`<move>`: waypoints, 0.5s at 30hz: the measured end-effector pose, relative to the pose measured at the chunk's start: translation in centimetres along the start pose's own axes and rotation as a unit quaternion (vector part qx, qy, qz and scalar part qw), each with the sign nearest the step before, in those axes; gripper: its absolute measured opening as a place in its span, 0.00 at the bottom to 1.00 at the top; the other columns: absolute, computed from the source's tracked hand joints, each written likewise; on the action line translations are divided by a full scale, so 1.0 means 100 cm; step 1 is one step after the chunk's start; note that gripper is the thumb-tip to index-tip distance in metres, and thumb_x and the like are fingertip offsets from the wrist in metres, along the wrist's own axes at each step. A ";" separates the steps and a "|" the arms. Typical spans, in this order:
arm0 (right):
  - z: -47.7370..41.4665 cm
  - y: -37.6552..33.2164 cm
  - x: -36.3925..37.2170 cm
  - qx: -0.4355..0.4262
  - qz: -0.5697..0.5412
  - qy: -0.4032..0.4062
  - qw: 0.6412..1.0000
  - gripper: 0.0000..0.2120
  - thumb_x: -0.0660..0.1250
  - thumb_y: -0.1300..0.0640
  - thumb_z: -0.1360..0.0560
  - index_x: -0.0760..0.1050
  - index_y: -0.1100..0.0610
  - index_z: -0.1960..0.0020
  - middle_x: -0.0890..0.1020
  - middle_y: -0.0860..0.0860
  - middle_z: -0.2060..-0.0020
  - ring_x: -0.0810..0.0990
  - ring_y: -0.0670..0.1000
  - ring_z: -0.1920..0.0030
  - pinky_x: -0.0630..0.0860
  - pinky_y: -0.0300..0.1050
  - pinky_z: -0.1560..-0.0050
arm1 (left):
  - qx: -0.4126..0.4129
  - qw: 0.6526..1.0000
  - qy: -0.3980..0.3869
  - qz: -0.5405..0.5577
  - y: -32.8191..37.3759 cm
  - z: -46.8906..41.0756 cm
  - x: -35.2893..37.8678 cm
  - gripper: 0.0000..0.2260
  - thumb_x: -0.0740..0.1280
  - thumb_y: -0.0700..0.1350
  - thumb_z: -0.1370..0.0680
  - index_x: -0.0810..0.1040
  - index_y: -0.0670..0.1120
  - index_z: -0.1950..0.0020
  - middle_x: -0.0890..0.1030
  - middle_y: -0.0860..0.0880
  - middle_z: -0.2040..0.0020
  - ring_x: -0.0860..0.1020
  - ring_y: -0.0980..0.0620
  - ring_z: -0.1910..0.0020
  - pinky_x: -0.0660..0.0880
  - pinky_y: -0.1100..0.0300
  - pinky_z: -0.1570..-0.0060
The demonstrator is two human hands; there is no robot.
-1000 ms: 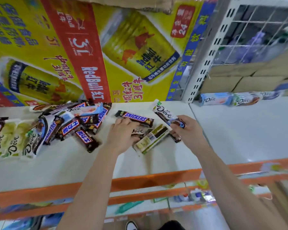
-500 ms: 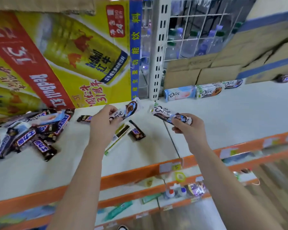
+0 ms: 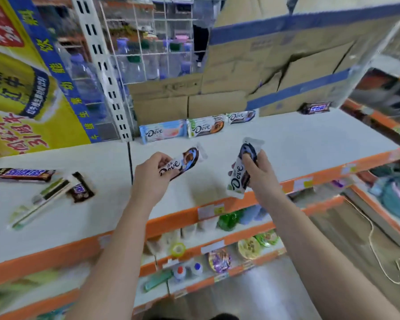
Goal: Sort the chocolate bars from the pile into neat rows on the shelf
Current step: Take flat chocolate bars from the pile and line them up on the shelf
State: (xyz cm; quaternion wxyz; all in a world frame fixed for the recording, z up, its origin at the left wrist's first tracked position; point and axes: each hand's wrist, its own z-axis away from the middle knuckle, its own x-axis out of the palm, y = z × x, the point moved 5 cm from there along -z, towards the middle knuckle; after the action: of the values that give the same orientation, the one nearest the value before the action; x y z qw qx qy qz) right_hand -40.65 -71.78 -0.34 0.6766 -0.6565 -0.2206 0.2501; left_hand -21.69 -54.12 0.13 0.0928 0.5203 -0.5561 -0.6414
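Observation:
My left hand [image 3: 151, 179] grips a white Dove bar [image 3: 183, 163] that points up and to the right above the white shelf [image 3: 298, 144]. My right hand [image 3: 258, 174] grips a second white Dove bar [image 3: 239, 172], held nearly upright near the shelf's front edge. Along the shelf's back stands a row of three Dove bars: a light blue one [image 3: 163, 132], a white and green one [image 3: 206, 127] and a darker one [image 3: 240, 116]. A lone Snickers bar [image 3: 315, 108] lies further right at the back.
To the left lie a Snickers bar [image 3: 21, 174], a small Snickers [image 3: 80, 189] and a green and white bar [image 3: 43, 199]. Cardboard boxes [image 3: 275, 65] and a wire grid with bottles [image 3: 148, 54] close off the back. Lower orange-edged shelves [image 3: 217, 248] hold goods.
The view has swung right, so the pile has left the frame. Both hands have moved right over the right-hand shelf section, and my right hand has turned its Dove bar nearly upright.

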 end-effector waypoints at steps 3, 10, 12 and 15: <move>-0.016 0.013 -0.034 0.040 0.046 0.047 0.997 0.13 0.62 0.49 0.23 0.61 0.55 0.56 0.67 0.56 0.63 0.69 0.52 0.63 0.68 0.44 0.62 | 0.004 1.000 -0.004 -0.003 0.015 -0.009 0.029 0.08 0.73 0.42 0.29 0.77 0.49 0.53 0.81 0.51 0.57 0.79 0.49 0.56 0.73 0.56 0.55; -0.075 0.018 -0.081 0.046 0.099 0.038 0.993 0.14 0.65 0.57 0.24 0.68 0.54 0.40 0.79 0.59 0.49 0.79 0.58 0.54 0.75 0.52 0.57 | 0.028 0.999 -0.023 -0.032 0.040 -0.053 0.086 0.08 0.69 0.42 0.25 0.78 0.45 0.46 0.81 0.47 0.49 0.75 0.51 0.52 0.63 0.65 0.57; -0.098 0.009 -0.090 0.005 0.175 0.039 0.984 0.13 0.66 0.56 0.24 0.69 0.51 0.41 0.79 0.56 0.51 0.80 0.59 0.55 0.77 0.53 0.58 | 0.024 0.999 -0.030 -0.033 0.043 -0.070 0.101 0.09 0.68 0.42 0.24 0.78 0.44 0.45 0.81 0.47 0.47 0.75 0.52 0.51 0.63 0.67 0.56; -0.135 -0.006 -0.099 -0.063 0.287 0.045 0.955 0.12 0.67 0.58 0.25 0.73 0.49 0.44 0.80 0.52 0.56 0.80 0.56 0.60 0.76 0.42 0.63 | 0.015 0.998 -0.039 -0.047 0.045 -0.094 0.120 0.11 0.68 0.42 0.25 0.79 0.45 0.43 0.81 0.47 0.45 0.77 0.48 0.45 0.67 0.63 0.51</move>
State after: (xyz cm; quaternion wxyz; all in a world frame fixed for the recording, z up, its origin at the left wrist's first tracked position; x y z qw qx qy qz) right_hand -39.82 -88.53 0.03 0.5430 -0.7438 -0.0079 0.3898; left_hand -21.82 -69.92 -1.49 0.0335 0.5217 -0.5439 -0.6564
